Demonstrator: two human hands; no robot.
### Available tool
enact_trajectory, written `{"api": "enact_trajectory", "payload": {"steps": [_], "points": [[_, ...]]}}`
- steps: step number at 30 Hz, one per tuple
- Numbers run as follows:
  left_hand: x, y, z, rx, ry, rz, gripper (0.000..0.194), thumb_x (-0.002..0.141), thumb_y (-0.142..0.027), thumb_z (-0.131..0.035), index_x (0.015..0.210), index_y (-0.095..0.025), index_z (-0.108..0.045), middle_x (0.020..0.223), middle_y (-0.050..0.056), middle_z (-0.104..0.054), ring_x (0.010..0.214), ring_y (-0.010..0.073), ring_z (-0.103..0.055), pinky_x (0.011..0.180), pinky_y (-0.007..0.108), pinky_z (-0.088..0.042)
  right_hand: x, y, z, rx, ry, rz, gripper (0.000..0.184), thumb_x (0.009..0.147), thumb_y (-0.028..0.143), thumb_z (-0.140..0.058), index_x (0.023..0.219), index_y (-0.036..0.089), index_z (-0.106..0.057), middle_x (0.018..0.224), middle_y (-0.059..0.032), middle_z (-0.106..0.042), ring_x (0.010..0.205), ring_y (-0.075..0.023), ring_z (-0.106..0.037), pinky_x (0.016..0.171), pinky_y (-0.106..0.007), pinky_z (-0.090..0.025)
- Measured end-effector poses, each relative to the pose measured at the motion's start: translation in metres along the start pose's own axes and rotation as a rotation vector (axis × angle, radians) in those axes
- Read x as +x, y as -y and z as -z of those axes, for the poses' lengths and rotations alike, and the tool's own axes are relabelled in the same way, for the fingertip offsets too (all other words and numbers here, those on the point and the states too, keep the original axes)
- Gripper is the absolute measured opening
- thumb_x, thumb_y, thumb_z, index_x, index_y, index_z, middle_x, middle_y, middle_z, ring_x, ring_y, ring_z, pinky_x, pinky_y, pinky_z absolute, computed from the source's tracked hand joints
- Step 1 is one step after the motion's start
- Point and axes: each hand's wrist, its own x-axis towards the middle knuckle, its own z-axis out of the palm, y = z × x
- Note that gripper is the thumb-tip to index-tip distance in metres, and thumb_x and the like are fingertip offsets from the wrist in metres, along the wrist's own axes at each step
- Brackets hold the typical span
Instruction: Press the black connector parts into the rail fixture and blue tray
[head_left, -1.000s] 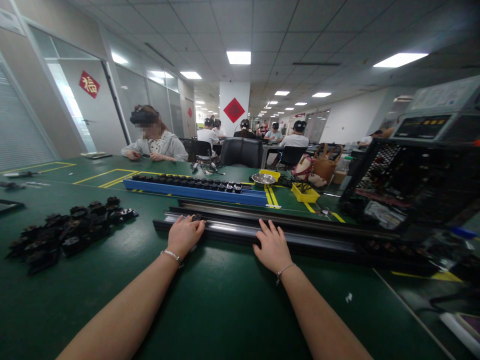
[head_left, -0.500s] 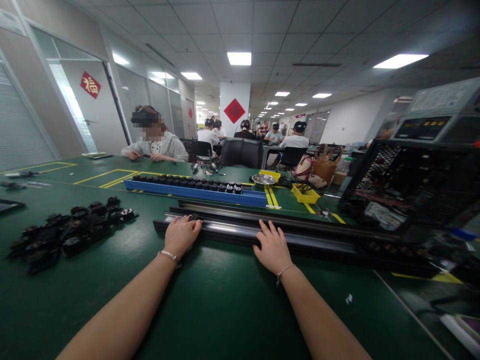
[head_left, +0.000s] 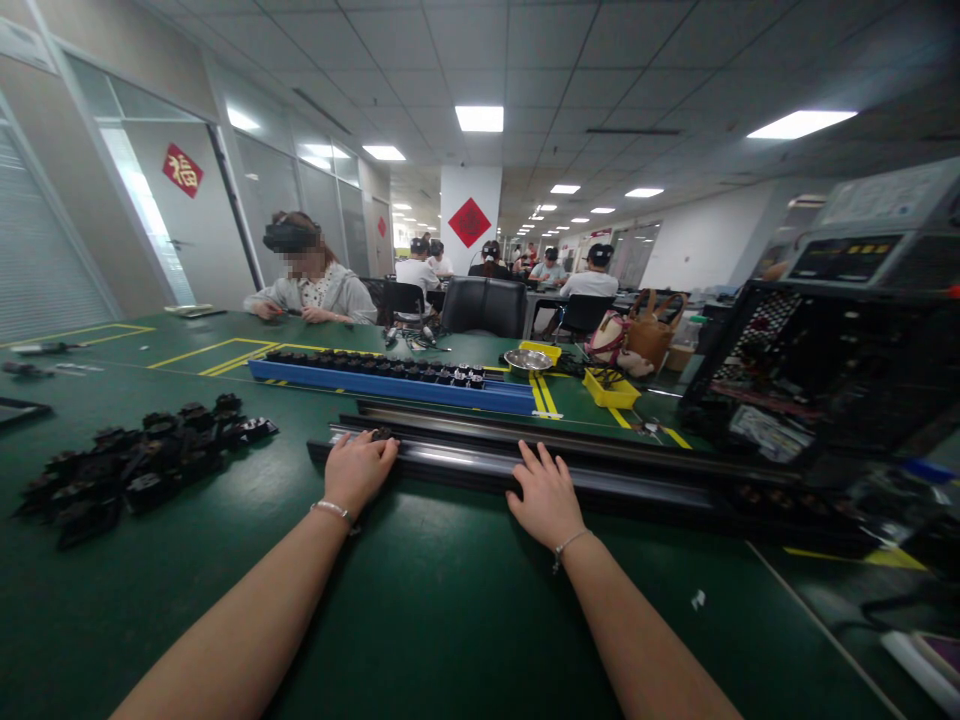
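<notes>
- Near black rail (head_left: 457,458) is lying directly ahead of both hands on the green bench (head_left: 427,610), its long axis running left to right across the body.
- Small dark part (head_left: 382,434) is sitting at the rail's left stretch, at the left hand's fingertips; left hand (head_left: 355,470) is clearly the nearer one. Cannot tell whether it is pinching the part or only touching it.
- Right hand (head_left: 546,490) is resting unclenched, fingers spread on the rail, grasping nothing.
- Far black rail (head_left: 480,423) is lying just behind, roughly parallel.
- Pile of dark parts (head_left: 150,460) is lying loose, left of the left hand, well apart.
- Blue tray (head_left: 390,386), beyond the rails, is holding rows of similar-looking parts.
- Yellow bin (head_left: 609,394) is holding something dark, unclear; metal bowl's (head_left: 528,359) contents are not showing clearly.
</notes>
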Motion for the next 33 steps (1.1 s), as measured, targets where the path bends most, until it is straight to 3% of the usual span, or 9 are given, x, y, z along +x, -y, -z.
{"api": "enact_trajectory", "payload": {"steps": [18,33], "points": [[0.006,0.016,-0.014,-0.028,0.044,0.112,0.046,0.087,-0.041,-0.029,0.087,-0.027,-0.073,0.104,0.006,-0.069,0.113,0.021,-0.054,0.098,0.036,-0.03,0.0,-0.001,-0.004,0.0,-0.024,0.006,0.022,0.076,0.03,-0.053,0.093,0.02,-0.062,0.145,-0.0052,-0.034,0.134,-0.0317,-0.024,0.106,-0.05,-0.02],[0.006,0.018,-0.011,-0.02,0.035,0.148,0.048,0.088,-0.04,-0.027,0.086,-0.028,-0.073,0.104,0.007,-0.069,0.113,0.0213,-0.053,0.1,0.041,-0.027,0.0,-0.001,-0.003,0.0,-0.022,0.005,0.021,0.076,0.03,-0.053,0.092,0.02,-0.062,0.145,-0.0055,-0.034,0.134,-0.031,-0.024,0.106,-0.05,-0.02]]}}
